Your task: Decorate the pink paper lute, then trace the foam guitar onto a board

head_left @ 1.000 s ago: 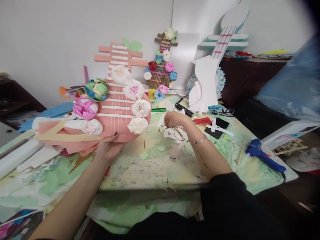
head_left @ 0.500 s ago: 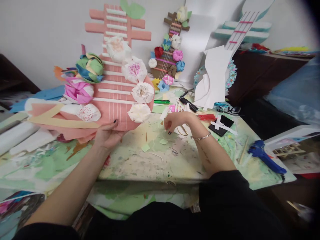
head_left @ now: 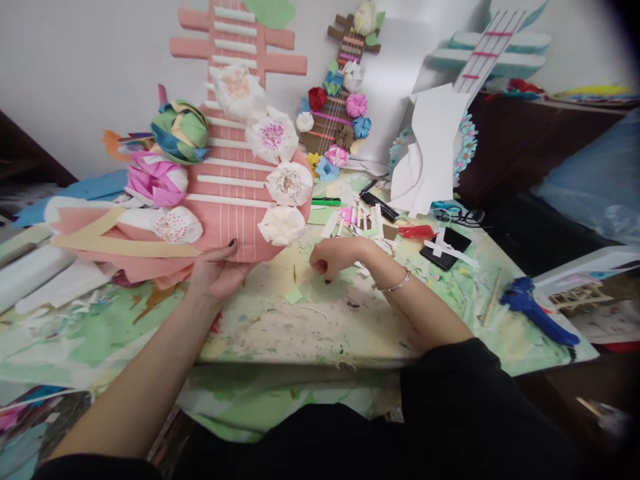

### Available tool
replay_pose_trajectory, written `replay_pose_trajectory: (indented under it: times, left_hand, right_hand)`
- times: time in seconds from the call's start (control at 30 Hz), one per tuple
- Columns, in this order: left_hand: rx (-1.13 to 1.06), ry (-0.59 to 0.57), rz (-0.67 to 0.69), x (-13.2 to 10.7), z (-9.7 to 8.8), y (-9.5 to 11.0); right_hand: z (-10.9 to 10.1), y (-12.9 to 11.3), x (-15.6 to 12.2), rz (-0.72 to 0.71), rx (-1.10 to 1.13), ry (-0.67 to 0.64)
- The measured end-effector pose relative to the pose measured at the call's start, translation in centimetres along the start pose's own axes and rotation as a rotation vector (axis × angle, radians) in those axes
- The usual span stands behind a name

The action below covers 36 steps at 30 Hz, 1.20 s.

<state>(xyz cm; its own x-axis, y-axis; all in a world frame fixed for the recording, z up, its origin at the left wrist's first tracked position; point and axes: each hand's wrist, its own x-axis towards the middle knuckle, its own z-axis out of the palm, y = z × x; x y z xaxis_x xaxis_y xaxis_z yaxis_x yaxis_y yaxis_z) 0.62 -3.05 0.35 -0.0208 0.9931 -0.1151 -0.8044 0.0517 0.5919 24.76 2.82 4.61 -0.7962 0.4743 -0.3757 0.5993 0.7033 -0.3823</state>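
My left hand (head_left: 216,272) grips the lower edge of a pink paper guitar (head_left: 235,200) and holds it tilted up from the table. Paper flowers (head_left: 287,183) in white, pink and green-blue cover its body. To its right, my right hand (head_left: 331,259) rests on the paint-stained table cover (head_left: 280,333), its fingers curled down in a pinch; what they hold is hidden. A small green paper scrap (head_left: 293,295) lies just left of that hand. White and pink paper strips (head_left: 357,219) lie behind it.
A small brown flowered guitar (head_left: 333,113) and a white paper guitar (head_left: 435,147) lean on the back wall. A blue glue gun (head_left: 537,310), a black phone (head_left: 445,245), a red tool (head_left: 417,231), a green marker (head_left: 325,201) and glasses (head_left: 457,215) lie at right.
My right hand has moved left and nearer, away from the scissors, and its fingers have come down onto the table. The view has tipped downward. My left hand keeps its hold on the guitar.
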Motion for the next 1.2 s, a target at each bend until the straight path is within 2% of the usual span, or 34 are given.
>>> replay_pose_trajectory:
  times: [0.1, 0.27, 0.33, 0.37, 0.43, 0.57, 0.67, 0.77, 0.87, 1.2]
  left_hand:
    - [0.01, 0.03, -0.007, -0.2, 0.2, 0.0]
    - [0.008, 0.142, -0.034, -0.4, 0.8, -0.2]
    - [0.016, 0.195, -0.06, -0.5, 1.0, -0.3]
    - [0.021, 0.21, -0.069, -0.6, 1.1, -0.4]
    - [0.032, 0.218, -0.077, -0.7, 1.3, -0.5]
    - [0.059, 0.194, -0.057, -0.9, 1.1, -0.6]
    - [0.065, 0.208, -0.059, -0.9, 1.1, -0.6]
    - [0.073, 0.221, -0.075, -0.9, 1.3, -0.6]
    - [0.081, 0.234, -0.078, -1.0, 1.6, -0.6]
    - [0.089, 0.214, -0.08, -1.3, 1.6, -0.5]
  right_hand:
    - [-1.6, 1.1, -1.5, -0.041, 0.094, 0.237]
    - [-4.2, 2.5, -5.2, -0.054, 0.679, 0.884]
    - [-4.8, 2.5, -6.2, -0.053, 0.781, 1.067]
    - [-5.0, 2.3, -6.6, -0.067, 0.81, 1.118]
    - [-5.2, 1.8, -6.9, -0.122, 0.841, 1.111]
    - [-5.2, 0.4, -6.7, -0.212, 0.767, 0.963]
    - [-5.1, 0.1, -6.7, -0.156, 0.649, 1.018]
    - [-5.1, 0.1, -6.9, -0.083, 0.663, 1.068]
    - [-5.2, -0.1, -7.1, -0.073, 0.724, 1.038]
    - [-4.9, 0.4, -6.0, -0.137, 0.713, 0.97]
